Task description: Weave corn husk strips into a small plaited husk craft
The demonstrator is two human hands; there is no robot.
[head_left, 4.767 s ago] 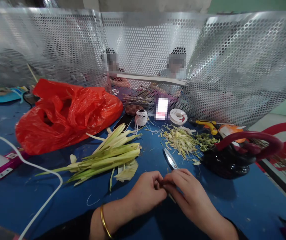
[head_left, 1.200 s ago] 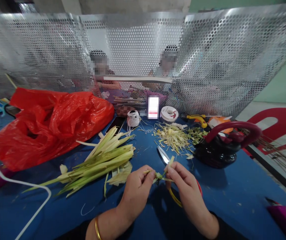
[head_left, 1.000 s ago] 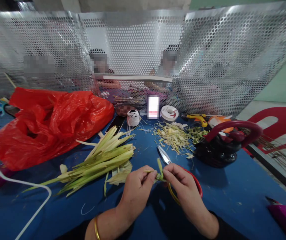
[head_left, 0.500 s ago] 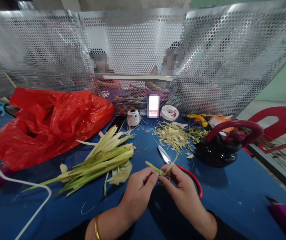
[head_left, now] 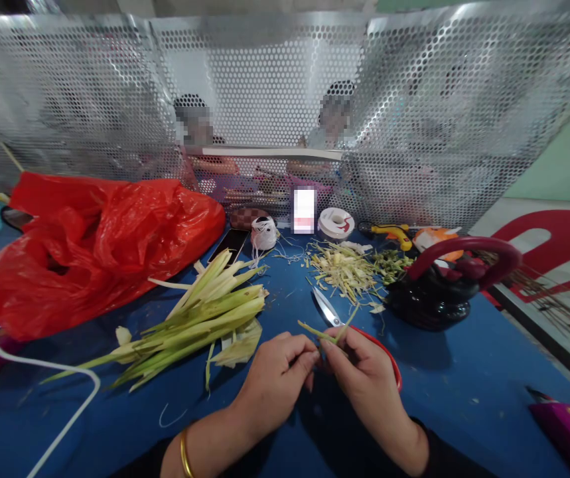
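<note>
The left hand (head_left: 281,373) has dropped just below the green strip (head_left: 314,330), its hold unclear; the right hand (head_left: 368,378) pinches that bent V, ends pointing left and forward-right.

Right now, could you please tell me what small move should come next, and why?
Perhaps the left hand could take the green strip by its nearer tip: the right hand pinches the strip, and that tip sticks out free close by.
</note>
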